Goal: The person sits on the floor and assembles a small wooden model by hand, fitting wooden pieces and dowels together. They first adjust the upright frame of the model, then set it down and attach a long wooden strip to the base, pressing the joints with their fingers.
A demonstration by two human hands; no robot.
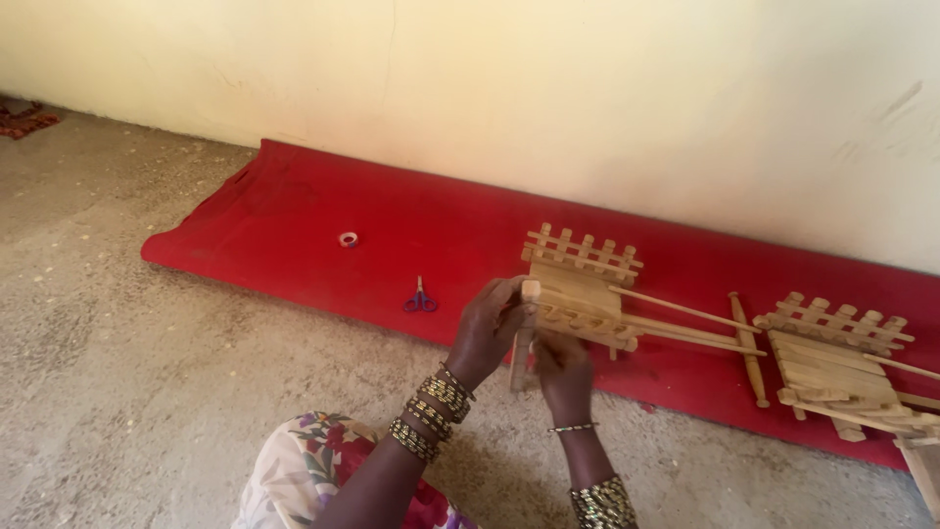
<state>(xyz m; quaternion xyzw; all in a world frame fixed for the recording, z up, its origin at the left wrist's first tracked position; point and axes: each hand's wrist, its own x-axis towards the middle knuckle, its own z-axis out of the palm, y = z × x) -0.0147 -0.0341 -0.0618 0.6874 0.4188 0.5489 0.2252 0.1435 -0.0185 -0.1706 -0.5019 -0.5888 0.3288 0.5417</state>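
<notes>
I hold a small wooden cart (580,299) made of flat sticks just above the near edge of the red mat (294,216), at the centre of my view. It has a slatted bed, a picket rail along its far side at twelve o'clock, and long thin shafts running out toward three o'clock. A loose stick (523,338) stands nearly upright at the cart's near left corner.

My left hand (487,331) comes in from seven o'clock, its fingers (501,296) curled shut around the top of that stick and the cart's corner. My right hand (564,374) sits at six o'clock under the cart, fingers bent up against its underside and the lower part of the stick; how tightly they close I cannot tell, since the cart hides the tips. Beaded bangles (436,411) ring both wrists.

At three o'clock a second cart (837,362) of the same build lies on the mat, with a turned wooden peg (749,348) between the two. At nine o'clock, small blue-handled scissors (420,299) lie on the mat, and beyond them, toward ten o'clock, a little tape roll (348,239). The mat runs along a pale wall (587,98) over a gritty floor (117,372).
</notes>
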